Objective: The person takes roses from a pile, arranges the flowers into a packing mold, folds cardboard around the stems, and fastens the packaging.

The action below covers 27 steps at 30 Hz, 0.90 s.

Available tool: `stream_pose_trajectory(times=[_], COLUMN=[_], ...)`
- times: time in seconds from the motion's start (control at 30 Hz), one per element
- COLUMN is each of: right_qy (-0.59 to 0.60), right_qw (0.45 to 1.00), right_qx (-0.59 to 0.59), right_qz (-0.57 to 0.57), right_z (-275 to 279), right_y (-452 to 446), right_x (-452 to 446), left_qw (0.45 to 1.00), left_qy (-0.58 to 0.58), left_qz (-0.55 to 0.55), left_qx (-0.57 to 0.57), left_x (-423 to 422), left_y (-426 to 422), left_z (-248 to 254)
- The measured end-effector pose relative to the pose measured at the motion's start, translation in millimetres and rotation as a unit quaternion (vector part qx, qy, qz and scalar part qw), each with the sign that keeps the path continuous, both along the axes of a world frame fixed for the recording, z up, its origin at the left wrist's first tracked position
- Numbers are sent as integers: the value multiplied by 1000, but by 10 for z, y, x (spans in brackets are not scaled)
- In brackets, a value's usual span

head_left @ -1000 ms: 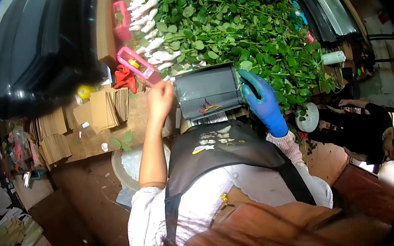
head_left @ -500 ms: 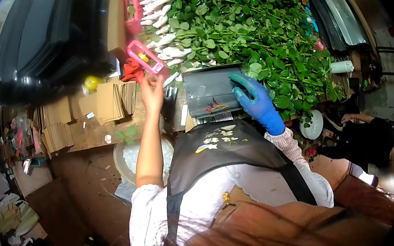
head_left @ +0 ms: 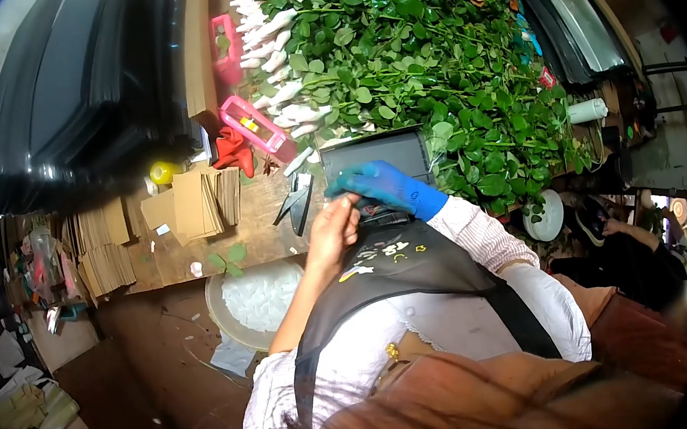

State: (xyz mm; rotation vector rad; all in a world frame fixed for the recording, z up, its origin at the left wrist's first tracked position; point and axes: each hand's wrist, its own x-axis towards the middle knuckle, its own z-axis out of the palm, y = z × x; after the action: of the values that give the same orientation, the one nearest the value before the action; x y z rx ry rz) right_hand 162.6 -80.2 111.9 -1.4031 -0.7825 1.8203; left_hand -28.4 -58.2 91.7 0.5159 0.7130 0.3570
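My bare left hand (head_left: 335,228) is closed, with its thumb and fingers pinched together. Against its fingertips rests my right hand (head_left: 381,186), in a blue glove, its fingers bent and pressed together. Anything between them is too small or hidden to make out. Both hands are over the near part of a dark flat panel (head_left: 387,148) at the table edge, just above my dark apron (head_left: 384,273). Left of the hands lies a scissors-like cutting tool (head_left: 300,204). Beyond it stands a pink tape dispenser (head_left: 272,142) with a yellow core.
Leafy green stems (head_left: 429,69) with white-wrapped ends (head_left: 283,94) cover the table's far side. Cardboard pieces (head_left: 200,205), a red cloth-like item (head_left: 233,151) and stacked black sheets (head_left: 75,92) are leftward. A tub (head_left: 256,305) sits below; another person (head_left: 627,246) is at right.
My left hand has come away from the tape dispenser, down and right. My right hand has moved left and down to meet it. The cutting tool now shows fully.
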Motion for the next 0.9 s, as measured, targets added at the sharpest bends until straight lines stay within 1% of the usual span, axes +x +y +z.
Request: stream_pose_trajectory(times=[0.03,0.07,0.1,0.13,0.17,0.23,0.27,0.3,0.33,0.4,0.43,0.53,0.57,0.6,0.67,0.7,0.73,0.8,0.83,0.87,0.9], right_qy=[-36,-33,-32,-29,8,-53,-85,-54,-73,-112,-105,-69,-57,-58,-64,-72,-48,0,41,48,53], right_qw=[996,997,997,998,999,998,995,997,996,993,993,997,998,997,995,993,995,996,994,993,993], right_qx=[54,46,39,32,8,11,13,36,32,26,37,33,28,42,75,86,85,84,86,91,95], right_qz=[-56,-55,-54,-53,-43,24,56,51,46,37,43,26,17,18,18,22,5,-26,-54,-56,-56], right_z=[-131,-163,-183,-190,-112,-144,-154,-155,-111,-5,-48,-119,-224,-315,-403,-362,-340,-295,-365,-437,-466], right_y=[30,32,37,33,-3,-6,-2,4,19,59,78,70,74,71,70,33,-21,-102,-128,-141,-142], right_x=[-40,-6,60,96,85,15,-24,-82,-124,-159,-167,-233,-243,-245,-222,-210,-204,-187,-182,-182,-168], left_qw=[998,990,961,953,960,972,984,973,958,967,968,974,962,958,948,938,934,954,979,982,978], left_qy=[28,56,148,206,212,210,172,211,247,235,228,209,257,266,273,274,272,232,193,182,206], left_qz=[-65,-129,-145,-93,-18,-5,-9,-17,-25,7,2,-17,-14,-23,42,55,60,76,32,40,26], left_qx=[0,-1,185,203,184,102,49,97,144,96,105,82,92,105,158,203,226,176,56,14,11], left_x=[-109,-212,-311,-352,-353,-183,-126,-43,33,125,111,70,101,99,151,161,165,158,80,112,136], left_y=[135,299,446,684,877,1297,1482,1591,1649,1674,1681,1727,1703,1671,1709,1682,1654,1628,1649,1597,1650], left_z=[-31,-67,-238,-494,-696,-738,-806,-911,-1041,-1279,-1305,-1273,-1256,-1161,-1483,-1533,-1556,-1516,-1379,-1302,-1367])
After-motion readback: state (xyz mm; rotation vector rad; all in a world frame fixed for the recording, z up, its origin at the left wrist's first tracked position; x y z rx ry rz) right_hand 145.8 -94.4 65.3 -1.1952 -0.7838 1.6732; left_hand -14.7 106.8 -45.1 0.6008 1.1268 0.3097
